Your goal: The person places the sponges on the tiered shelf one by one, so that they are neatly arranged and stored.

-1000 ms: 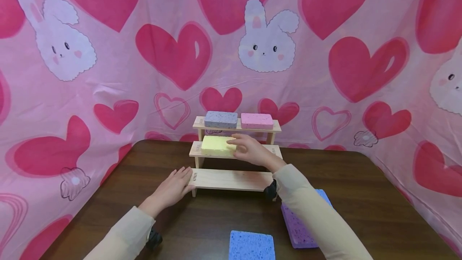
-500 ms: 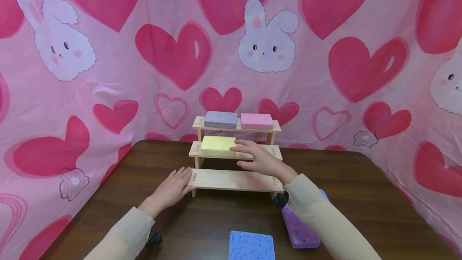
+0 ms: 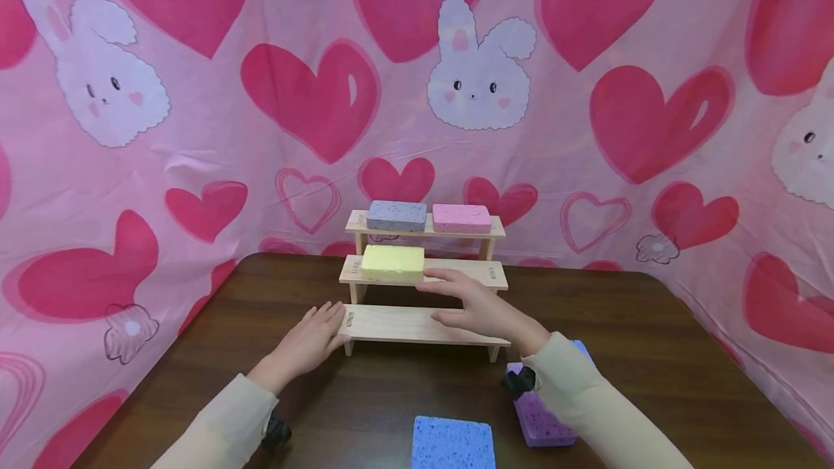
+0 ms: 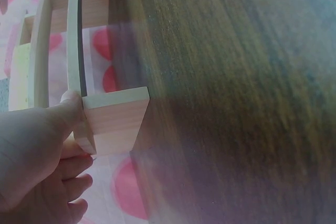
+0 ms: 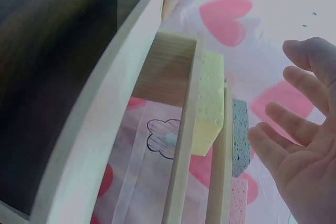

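My left hand (image 3: 308, 344) holds the left end of the lowest step of a three-tier wooden stand (image 3: 391, 318), the thumb at its front edge in the left wrist view. My right hand (image 3: 482, 310) hovers over the right part of that step, fingers spread, with nothing in it. A yellow sponge (image 3: 392, 264) lies on the middle step's left half, apart from the right fingertips. On the top step sit a grey-blue sponge (image 3: 396, 216) at left and a pink sponge (image 3: 461, 218) at right.
A blue sponge (image 3: 452, 444) lies at the table's near middle. To its right is a purple sponge (image 3: 542, 420), partly under the right sleeve, with another blue piece (image 3: 582, 348) behind it. A pink heart-patterned cloth (image 3: 313, 100) hangs beyond the dark wooden table (image 3: 632, 339).
My right hand has let go of the yellow sponge and drawn back down and to the right. The sponge stays on the middle step; my left hand keeps its place.
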`<state>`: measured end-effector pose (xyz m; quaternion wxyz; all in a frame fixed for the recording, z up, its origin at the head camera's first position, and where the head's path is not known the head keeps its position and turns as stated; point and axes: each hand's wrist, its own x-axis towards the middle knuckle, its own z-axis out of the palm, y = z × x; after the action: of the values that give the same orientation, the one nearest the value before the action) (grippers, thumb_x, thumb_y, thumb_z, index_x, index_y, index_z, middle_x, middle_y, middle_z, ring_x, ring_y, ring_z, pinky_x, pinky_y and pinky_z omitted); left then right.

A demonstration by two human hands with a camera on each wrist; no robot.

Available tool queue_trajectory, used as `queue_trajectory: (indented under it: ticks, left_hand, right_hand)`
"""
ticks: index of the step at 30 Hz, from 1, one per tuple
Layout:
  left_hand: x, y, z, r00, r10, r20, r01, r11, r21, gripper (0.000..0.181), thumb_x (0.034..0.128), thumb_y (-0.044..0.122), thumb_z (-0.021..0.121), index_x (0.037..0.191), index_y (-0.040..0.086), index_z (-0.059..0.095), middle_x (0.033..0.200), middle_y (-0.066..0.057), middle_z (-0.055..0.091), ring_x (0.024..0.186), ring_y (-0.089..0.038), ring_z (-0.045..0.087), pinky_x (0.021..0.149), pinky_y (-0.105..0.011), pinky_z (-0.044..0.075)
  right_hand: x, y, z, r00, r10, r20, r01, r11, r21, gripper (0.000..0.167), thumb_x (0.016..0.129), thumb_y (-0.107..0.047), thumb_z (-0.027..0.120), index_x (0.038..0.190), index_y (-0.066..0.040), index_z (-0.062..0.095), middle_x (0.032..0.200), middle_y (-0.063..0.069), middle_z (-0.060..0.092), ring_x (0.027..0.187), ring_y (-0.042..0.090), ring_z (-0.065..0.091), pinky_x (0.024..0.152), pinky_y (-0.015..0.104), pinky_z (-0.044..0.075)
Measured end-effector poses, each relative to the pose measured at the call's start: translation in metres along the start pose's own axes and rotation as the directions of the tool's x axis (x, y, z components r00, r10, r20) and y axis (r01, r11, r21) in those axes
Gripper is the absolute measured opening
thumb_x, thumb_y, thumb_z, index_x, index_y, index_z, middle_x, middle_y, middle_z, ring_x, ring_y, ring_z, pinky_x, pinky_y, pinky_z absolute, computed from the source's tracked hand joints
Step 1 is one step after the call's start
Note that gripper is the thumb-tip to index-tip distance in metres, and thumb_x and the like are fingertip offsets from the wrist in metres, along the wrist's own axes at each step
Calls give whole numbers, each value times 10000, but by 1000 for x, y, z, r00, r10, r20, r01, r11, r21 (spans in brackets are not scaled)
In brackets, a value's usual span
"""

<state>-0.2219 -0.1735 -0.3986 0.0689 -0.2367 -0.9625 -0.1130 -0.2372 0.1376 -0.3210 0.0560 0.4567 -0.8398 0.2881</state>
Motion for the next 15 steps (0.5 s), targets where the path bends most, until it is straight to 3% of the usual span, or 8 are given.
queue_trajectory:
  ticks: [15]
  left_hand:
    - [0, 0, 0, 1000, -8, 7, 8, 1000, 3, 580, 891, 270, 605, 1299, -108, 440, 1349, -244, 419, 1268, -401, 336, 1037, -530, 226]
  right_hand:
    - [-34, -8, 10, 1000, -23, 5, 23, 999, 25, 447, 852, -213, 674, 1276, -128, 562, 1365, 70, 434, 1250, 219, 379, 949, 405, 406]
